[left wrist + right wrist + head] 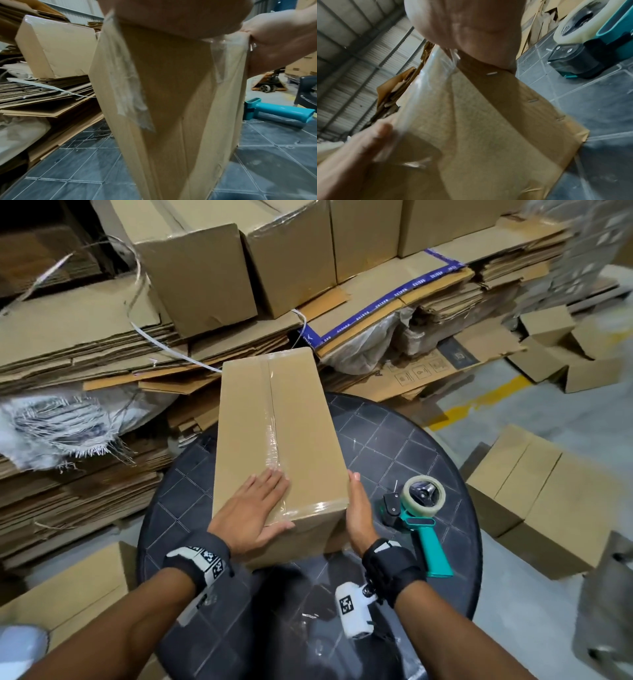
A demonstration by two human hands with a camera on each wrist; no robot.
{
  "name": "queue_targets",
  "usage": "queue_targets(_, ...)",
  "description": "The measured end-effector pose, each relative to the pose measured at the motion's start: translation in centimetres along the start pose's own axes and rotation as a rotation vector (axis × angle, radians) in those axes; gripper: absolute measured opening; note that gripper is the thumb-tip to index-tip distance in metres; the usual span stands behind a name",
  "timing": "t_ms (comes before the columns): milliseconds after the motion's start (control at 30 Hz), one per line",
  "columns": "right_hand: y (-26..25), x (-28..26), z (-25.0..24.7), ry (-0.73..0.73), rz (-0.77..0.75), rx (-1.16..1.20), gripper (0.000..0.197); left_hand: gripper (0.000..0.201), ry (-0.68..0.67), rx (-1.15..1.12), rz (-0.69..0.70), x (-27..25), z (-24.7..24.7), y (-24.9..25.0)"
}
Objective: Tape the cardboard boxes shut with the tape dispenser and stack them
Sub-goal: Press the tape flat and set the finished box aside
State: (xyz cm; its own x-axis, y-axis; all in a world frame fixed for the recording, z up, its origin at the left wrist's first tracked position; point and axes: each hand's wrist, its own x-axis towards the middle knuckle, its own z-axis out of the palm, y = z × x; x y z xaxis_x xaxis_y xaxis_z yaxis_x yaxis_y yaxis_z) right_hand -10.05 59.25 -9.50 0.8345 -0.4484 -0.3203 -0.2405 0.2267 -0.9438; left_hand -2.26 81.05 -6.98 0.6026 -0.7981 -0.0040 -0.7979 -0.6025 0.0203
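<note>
Left hand (255, 510) flat on taped box (274, 419) (no readable print); right hand (358, 508) flat against its side

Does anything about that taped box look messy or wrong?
Slightly. The clear tape along the top seam of the cardboard box is wrinkled and bunched toward the near end, just ahead of the left hand. Nothing looks torn.

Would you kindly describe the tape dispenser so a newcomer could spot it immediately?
Find the round dark table with the long taped box. The tape dispenser lies right of that box, beside the right hand. Its teal handle is the only bright colour there.
</note>
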Motion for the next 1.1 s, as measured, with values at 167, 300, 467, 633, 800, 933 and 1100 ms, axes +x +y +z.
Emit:
queue_targets(167, -0.4, 0.1, -1.4, -0.084, -0.197, -0.391, 0.056, 0.091, -0.030, 0.054, 0.011, 0.0, 0.1, 0.3)
queue_targets(300, -1.8, 0.7, -4.1, -0.209, -0.578, -1.024, 0.084, 0.092, -0.050, 0.061, 0.004, -0.2, 0.0, 0.4)
queue_targets(467, -3.7, 1.4, -3.5, -0.493, -0.976, -1.452, 0.083, 0.094, -0.064, 0.094, 0.014, 0.0, -0.1, 0.4)
queue_targets(633, -3.8, 2.0, -2.9, -0.596, -0.958, -1.649, 0.087, 0.107, -0.077, 0.122, 0.034, 0.1, -0.1, 0.2)
queue_targets(800, -3.2, 1.9, -3.0, -0.544, -0.959, -1.548, 0.084, 0.100, -0.008, 0.082, 0.015, -0.2, -0.2, 0.4)
queue_targets(933, -3.0, 2.3, -2.9, -0.548, -0.972, -1.615, 0.087, 0.091, 0.006, 0.085, -0.045, -0.3, -0.3, 0.8)
queue_targets(1100, -3.3, 2.1, -3.0, -0.566, -0.973, -1.586, 0.085, 0.094, 0.008, 0.119, -0.060, -0.1, -0.2, 0.8)
